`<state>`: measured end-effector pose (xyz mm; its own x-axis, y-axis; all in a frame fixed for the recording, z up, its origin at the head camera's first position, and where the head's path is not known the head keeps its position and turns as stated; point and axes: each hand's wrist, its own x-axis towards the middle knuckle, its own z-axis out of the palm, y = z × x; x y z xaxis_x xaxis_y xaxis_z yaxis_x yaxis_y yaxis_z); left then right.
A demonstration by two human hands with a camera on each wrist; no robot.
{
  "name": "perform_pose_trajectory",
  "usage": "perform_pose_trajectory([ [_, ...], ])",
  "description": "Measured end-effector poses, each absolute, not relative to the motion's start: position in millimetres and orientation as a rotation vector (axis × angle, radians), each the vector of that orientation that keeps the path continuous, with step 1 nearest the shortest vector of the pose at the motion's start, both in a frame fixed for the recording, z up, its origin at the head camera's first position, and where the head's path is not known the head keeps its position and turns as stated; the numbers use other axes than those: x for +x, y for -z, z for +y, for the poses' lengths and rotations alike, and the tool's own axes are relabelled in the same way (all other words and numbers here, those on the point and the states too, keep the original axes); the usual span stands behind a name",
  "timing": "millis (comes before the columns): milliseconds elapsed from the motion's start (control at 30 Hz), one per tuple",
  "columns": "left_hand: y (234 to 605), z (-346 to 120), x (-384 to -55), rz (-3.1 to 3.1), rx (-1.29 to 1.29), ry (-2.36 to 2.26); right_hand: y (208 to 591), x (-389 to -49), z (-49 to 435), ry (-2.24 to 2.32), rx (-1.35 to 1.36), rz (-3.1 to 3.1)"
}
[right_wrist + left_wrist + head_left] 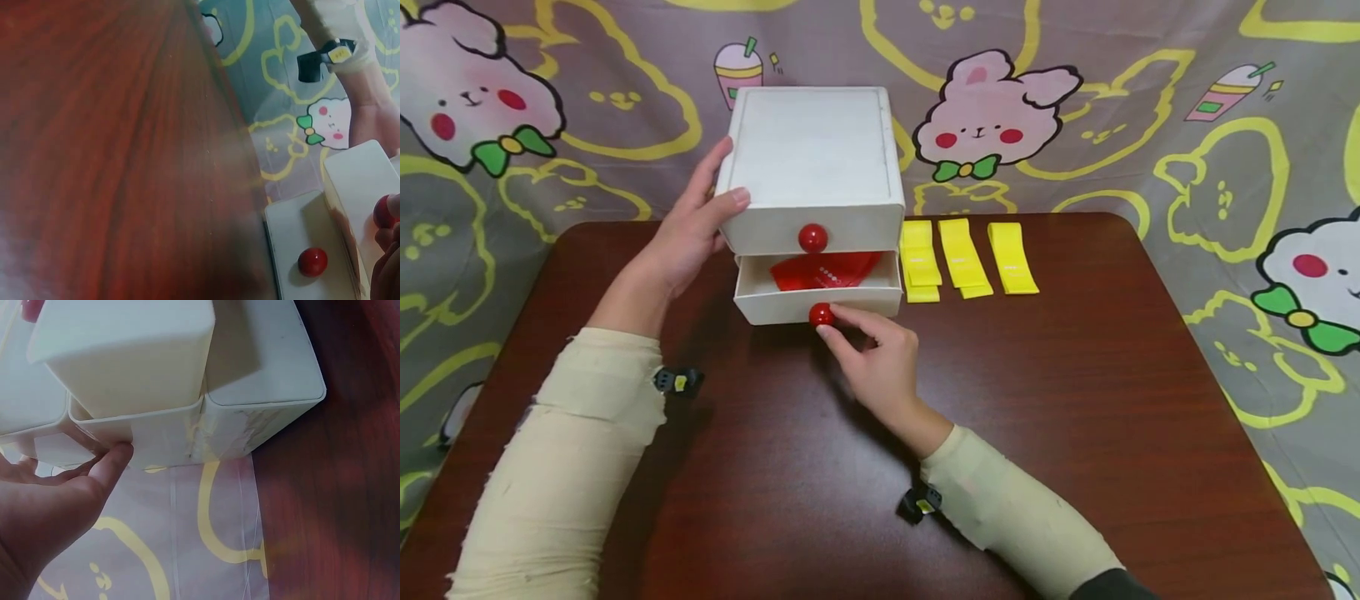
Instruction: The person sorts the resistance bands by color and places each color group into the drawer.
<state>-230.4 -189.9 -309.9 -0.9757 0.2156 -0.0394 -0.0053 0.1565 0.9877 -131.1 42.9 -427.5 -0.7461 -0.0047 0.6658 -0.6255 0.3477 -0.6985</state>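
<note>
A white drawer cabinet (pixel 815 150) with red ball knobs stands at the back of the table. Its middle drawer (pixel 775 307) is pulled partway out, and a flat red piece (pixel 827 271) with small pale print lies inside. My right hand (pixel 880 358) pinches that drawer's red knob (pixel 822 314) between thumb and fingers. My left hand (pixel 681 229) rests on the cabinet's left side, its thumb near the front edge; the left wrist view shows the thumb (pixel 115 459) against the side wall. Below, a closed drawer with its own red knob (pixel 312 261) shows in the right wrist view.
Right of the cabinet lie three sets of folded yellow strips (pixel 921 260), (pixel 965 257), (pixel 1012 258) side by side. The dark brown table (pixel 1037 433) has rounded back corners. A patterned cloth (pixel 1112 92) hangs close behind the cabinet.
</note>
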Motion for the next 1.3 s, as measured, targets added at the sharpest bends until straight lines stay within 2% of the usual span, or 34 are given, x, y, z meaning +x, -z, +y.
perform_pose_trajectory([
  [733,314,-186,-233,2.266,0.204,-1.956,425,-172,39,-1.465,0.433,-2.109],
  [1300,313,-187,-229,2.291,0.182,-1.924,421,-178,35,-1.457,0.383,-2.169],
])
